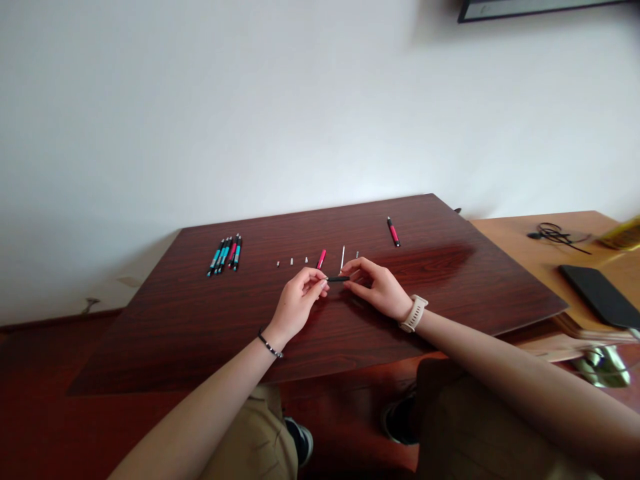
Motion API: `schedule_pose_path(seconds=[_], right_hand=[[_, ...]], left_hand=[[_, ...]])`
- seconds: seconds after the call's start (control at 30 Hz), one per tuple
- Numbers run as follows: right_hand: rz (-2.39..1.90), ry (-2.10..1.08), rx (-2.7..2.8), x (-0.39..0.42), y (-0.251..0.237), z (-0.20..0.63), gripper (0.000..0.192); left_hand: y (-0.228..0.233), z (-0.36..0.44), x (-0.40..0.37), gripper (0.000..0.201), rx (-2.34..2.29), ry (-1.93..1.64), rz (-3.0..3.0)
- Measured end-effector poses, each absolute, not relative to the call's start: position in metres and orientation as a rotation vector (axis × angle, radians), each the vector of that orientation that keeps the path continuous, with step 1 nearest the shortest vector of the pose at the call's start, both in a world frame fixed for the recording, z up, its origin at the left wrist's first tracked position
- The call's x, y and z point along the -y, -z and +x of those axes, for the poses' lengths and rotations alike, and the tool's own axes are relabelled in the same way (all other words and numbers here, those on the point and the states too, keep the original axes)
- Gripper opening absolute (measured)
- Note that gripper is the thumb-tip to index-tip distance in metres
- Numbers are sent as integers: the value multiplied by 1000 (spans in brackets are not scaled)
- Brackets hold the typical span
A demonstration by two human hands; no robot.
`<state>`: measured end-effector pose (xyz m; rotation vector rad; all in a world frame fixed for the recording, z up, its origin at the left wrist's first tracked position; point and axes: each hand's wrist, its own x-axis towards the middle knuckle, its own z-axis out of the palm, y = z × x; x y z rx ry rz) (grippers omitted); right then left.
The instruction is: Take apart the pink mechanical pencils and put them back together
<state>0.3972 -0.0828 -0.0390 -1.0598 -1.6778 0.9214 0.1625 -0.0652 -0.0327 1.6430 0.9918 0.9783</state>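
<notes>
Between both hands point(340, 293) — black pen piece point(339, 279)

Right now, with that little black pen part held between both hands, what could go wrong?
1. The black pen piece is pinched only at its ends by the left hand and right hand; it might slip.
2. The tiny loose parts nearby could be knocked away.

About five teal pens point(225, 255), two pink pens point(393, 231), four small caps point(292, 261).
</notes>
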Motion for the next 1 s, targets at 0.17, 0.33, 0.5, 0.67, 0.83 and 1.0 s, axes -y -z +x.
schedule_pose_path(seconds=[0.17, 0.33, 0.5, 0.67, 0.83, 1.0], right_hand=[[-1091, -879, 1670, 82, 40, 397, 17], [-1129, -845, 1663, 83, 39, 398, 15], [-1127, -877, 1739, 84, 34, 399, 27], [-1141, -899, 1759, 84, 35, 399, 43], [-1158, -952, 1740, 83, 38, 398, 50], [-1180, -975, 1723, 83, 38, 398, 58]], left_hand=[[36, 162, 63, 19, -994, -996, 1598], [36, 161, 62, 19, -992, -1012, 1581], [37, 161, 62, 19, -994, -1005, 1589], [37, 161, 62, 17, -979, -987, 1627], [36, 161, 63, 16, -974, -970, 1645], [32, 161, 65, 13, -971, -934, 1672]])
